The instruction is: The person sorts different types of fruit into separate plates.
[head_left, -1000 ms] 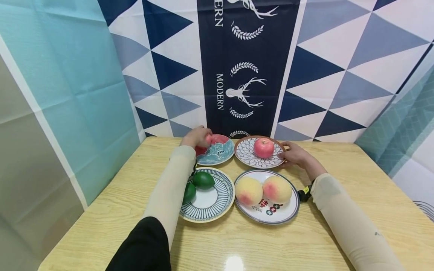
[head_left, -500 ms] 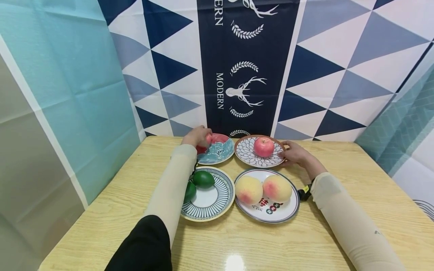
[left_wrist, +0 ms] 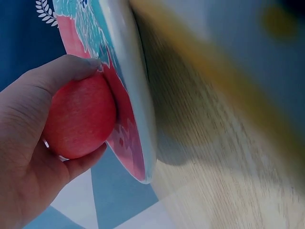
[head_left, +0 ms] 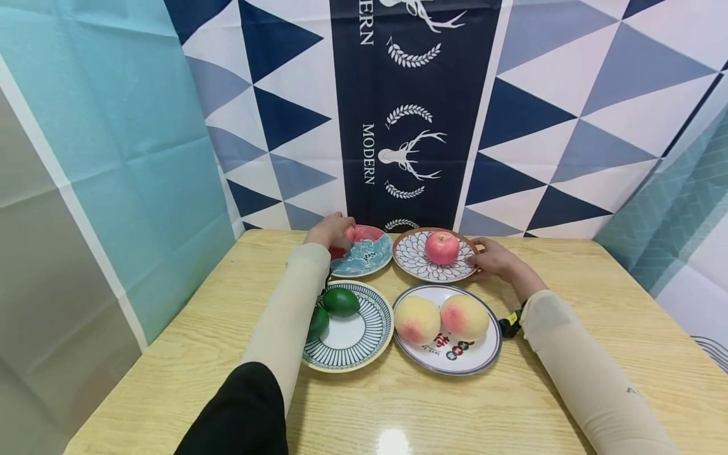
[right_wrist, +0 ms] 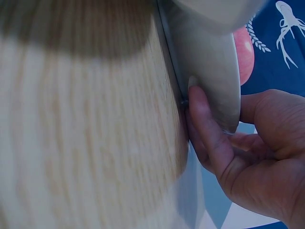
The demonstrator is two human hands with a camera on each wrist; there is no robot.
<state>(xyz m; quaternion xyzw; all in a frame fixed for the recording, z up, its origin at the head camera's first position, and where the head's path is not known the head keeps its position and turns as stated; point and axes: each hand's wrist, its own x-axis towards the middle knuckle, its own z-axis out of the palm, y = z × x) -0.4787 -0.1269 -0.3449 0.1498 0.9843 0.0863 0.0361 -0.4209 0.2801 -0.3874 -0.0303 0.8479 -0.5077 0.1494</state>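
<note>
My left hand (head_left: 328, 230) grips a red apple (left_wrist: 81, 119) between thumb and fingers, over the left side of a red-and-blue flowered plate (head_left: 366, 258) at the back. In the head view the hand hides most of this apple. At the back right, my right hand (head_left: 496, 258) holds the rim of a brown-edged plate (head_left: 411, 254) with a white petal pattern. In the right wrist view, fingers (right_wrist: 212, 138) reach under that plate's pale underside while the thumb lies at its upper side. Another red apple (head_left: 442, 248) sits on this plate.
In front, a blue-striped plate (head_left: 372, 338) carries two dark green avocado-like fruits (head_left: 341, 302), one partly behind my left sleeve. Beside it, a white blue-rimmed plate (head_left: 449, 364) holds two yellow-pink peaches (head_left: 418, 321). A patterned cloth (head_left: 296, 114) hangs right behind the wooden table (head_left: 352, 411).
</note>
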